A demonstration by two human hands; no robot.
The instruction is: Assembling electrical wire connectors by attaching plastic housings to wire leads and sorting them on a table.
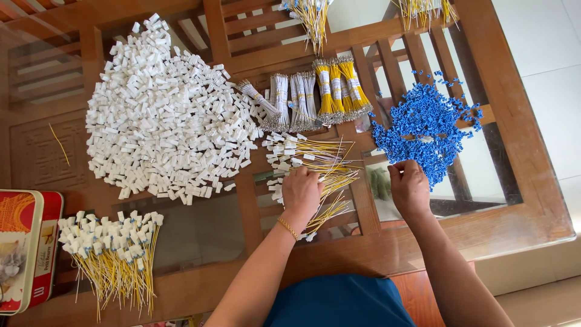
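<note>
Now we are resting our left hand [301, 192] on loose yellow wires [327, 166], right hand [409, 189] pinching near blue clips [426, 130]; careless sweeping risks scattering both.

I see one head-worn view, looking steeply down from close above my left hand [301, 192] and right hand [409, 189]

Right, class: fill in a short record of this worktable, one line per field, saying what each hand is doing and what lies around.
surface: glass-topped wooden table
left hand: resting on loose yellow wires
right hand: at the edge of the blue pile, grip unclear
far left: white pile
near left: finished wires with white ends
back: tied bundles, white and yellow
left edge: red tin
</note>
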